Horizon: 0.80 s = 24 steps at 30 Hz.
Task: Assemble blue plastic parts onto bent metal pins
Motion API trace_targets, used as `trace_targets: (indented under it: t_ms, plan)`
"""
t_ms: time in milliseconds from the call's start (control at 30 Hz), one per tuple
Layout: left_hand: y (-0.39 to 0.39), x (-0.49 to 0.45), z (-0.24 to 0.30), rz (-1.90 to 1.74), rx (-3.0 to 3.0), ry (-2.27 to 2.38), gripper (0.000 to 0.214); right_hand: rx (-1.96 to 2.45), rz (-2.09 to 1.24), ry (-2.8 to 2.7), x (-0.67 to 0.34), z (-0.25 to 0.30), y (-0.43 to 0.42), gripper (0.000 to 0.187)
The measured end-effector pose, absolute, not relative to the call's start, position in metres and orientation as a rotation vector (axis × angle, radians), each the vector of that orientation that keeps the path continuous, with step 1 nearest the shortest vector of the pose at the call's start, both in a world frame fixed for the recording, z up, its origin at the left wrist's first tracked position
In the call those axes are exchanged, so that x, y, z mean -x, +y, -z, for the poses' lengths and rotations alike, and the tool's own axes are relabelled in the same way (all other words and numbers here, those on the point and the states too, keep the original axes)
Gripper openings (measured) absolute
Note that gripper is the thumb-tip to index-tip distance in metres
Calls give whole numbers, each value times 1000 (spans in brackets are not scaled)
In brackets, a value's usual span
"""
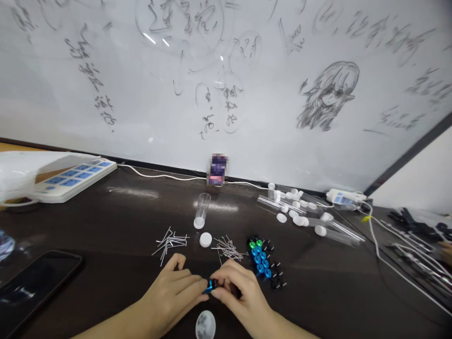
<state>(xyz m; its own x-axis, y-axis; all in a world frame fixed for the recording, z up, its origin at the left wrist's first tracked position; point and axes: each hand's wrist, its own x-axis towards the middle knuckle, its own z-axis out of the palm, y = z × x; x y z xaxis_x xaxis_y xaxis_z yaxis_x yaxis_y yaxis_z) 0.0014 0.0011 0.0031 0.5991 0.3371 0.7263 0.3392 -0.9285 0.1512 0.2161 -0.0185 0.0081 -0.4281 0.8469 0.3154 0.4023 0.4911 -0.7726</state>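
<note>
Pinching the small blue-and-black piece [211, 286] in their fingertips, the left hand [173, 293] and right hand [240, 288] meet just beyond the white dish [205, 326]; from where I stand, steadying one side while working the other gently, in line, looks surest

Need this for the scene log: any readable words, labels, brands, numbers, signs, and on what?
None readable with certainty.
Whiteboard: handwriting, largely Chinese-looking, too scrawled to read; possibly "4" at upper right.
Propped phone: screen pixelated.
Left power strip: markings too small.
Held blue piece: no lettering discernible.
</note>
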Motion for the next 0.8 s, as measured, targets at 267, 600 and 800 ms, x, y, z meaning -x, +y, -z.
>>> trace_targets:
  t_ms: [267, 600, 800]
  plan:
    - [2, -2, -3, 1295, 2789, -577, 13, 1015, -808, -2036, -216, -7, -19, 11]
    - [2, -2, -3, 1319, 2752, -593, 12, 1114, -799, -2071, -217, -10, -19, 13]
    - [2, -2, -3, 1308, 2770, -605, 12, 1090, -808, -2075, -216, -9, -18, 6]
